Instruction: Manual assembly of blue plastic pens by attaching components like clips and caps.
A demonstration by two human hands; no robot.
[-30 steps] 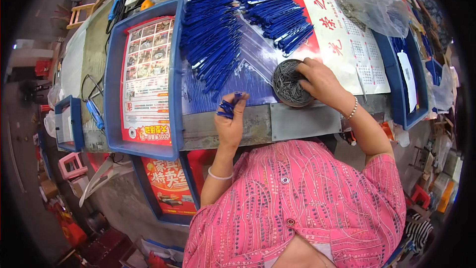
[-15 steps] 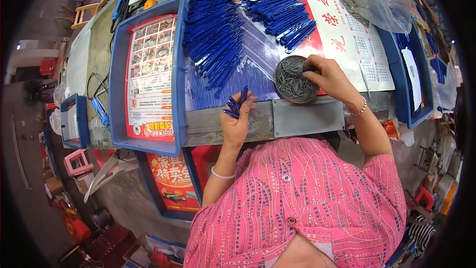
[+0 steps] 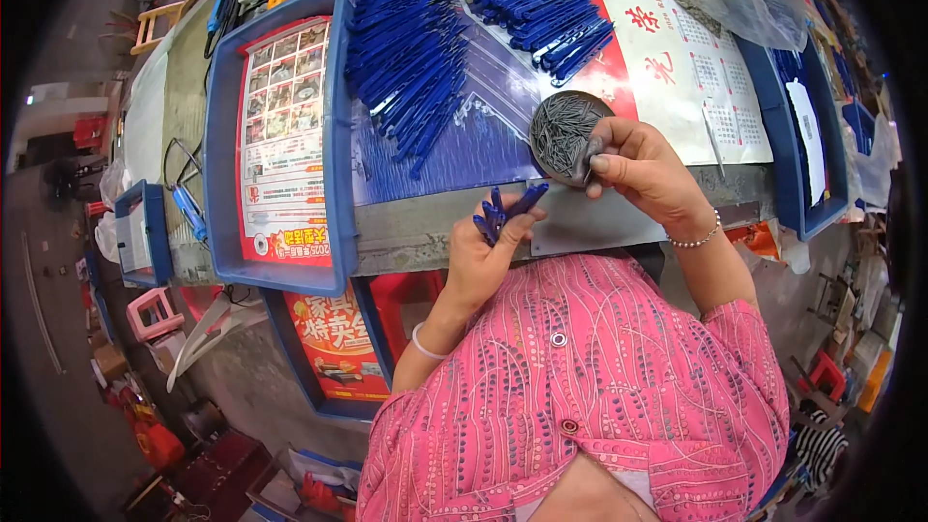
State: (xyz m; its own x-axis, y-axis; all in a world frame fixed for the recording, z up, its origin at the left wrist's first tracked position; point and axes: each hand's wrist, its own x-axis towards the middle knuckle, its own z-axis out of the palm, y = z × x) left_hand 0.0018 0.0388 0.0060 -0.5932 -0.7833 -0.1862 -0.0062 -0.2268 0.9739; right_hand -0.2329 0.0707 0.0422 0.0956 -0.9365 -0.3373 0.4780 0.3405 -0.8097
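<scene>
My left hand (image 3: pixel 480 266) is closed around several slim blue pieces (image 3: pixel 522 201), their ends fanning out above the fingers; their exact kind is unclear. To its right, my right hand (image 3: pixel 650 174) is at the near right rim of a round dish (image 3: pixel 534 147) full of small grey metal pins (image 3: pixel 563 126). Thumb and fingers are pinched together there, and the fingertips look dark. Whatever lies between them is too small to make out. Beyond the hands, a large heap of the same long blue pieces (image 3: pixel 406 68) is spread in two fanned rows.
A blue tray (image 3: pixel 342 135) lined with printed paper stands left of the heap. Under the dish lies a grey plate (image 3: pixel 580 232) at the bench edge. At the right are a printed calendar sheet (image 3: pixel 677 87), a clear plastic bag (image 3: pixel 759 5) and another blue tray (image 3: pixel 783 164).
My right hand has drawn out of the pins toward me, to the dish's near rim. My left hand, with its blue pieces, has moved right and closer to the dish.
</scene>
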